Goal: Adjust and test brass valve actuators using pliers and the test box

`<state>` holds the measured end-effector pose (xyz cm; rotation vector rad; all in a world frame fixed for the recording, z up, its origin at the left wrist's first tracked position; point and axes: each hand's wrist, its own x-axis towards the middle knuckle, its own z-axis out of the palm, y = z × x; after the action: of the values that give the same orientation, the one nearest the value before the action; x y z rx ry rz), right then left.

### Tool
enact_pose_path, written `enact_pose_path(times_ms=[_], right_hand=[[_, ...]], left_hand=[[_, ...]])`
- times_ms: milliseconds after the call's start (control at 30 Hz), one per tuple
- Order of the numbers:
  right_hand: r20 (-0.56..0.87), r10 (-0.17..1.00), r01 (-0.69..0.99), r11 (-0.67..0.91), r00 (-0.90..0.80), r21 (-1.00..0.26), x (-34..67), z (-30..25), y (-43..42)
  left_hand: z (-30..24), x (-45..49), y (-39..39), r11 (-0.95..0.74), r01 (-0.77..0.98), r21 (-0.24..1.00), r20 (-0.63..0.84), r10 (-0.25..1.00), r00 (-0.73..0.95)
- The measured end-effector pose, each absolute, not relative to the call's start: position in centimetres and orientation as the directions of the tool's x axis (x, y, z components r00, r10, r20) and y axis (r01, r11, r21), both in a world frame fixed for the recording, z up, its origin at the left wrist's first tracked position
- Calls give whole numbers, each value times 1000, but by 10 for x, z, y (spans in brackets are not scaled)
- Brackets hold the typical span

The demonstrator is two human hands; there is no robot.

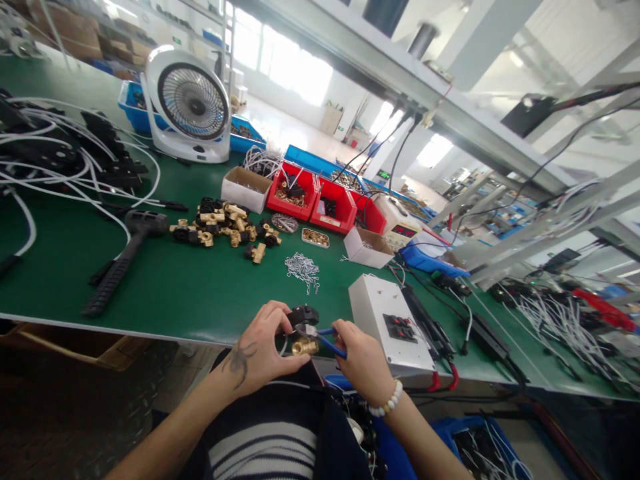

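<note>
My left hand (267, 343) is closed around a brass fitting (304, 347) joined to a black plastic part (304, 314), held at the table's front edge. In my right hand (364, 355) is a pair of blue-handled pliers (326, 341), its jaws up against the piece in my left hand. What exactly the jaws touch is too small to make out. Beyond my hands lies a small heap of metal clips (302, 268). Further left sits a pile of brass fittings with black parts (233, 223).
A hammer (123, 263) and cabled black parts (55, 150) lie left, near a white fan (193, 103). Red bins (334, 208) and white cartons (369, 248) line the back. A grey box (390, 327) with a black switch stands right of my hands.
</note>
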<state>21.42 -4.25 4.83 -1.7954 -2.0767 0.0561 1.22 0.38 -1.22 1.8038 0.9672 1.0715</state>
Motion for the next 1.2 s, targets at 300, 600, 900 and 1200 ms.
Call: enact_pose_path(times_ms=[300,600,900,1200], right_hand=[[-46,999,573,-43,9,-818,191,46,-39],[-115,993,535,-110,24,-838,184,38,-35],[-72,994,530,-105,82,-842,179,36,-34],[-21,991,561,-91,130,-823,175,33,-34]], left_hand=[[-18,17,-1,-448,237,862,359,869,340],[-12,20,-6,-507,305,806,420,853,310],[-12,24,-6,-522,305,797,454,850,267],[-12,25,-6,-490,286,823,425,866,262]])
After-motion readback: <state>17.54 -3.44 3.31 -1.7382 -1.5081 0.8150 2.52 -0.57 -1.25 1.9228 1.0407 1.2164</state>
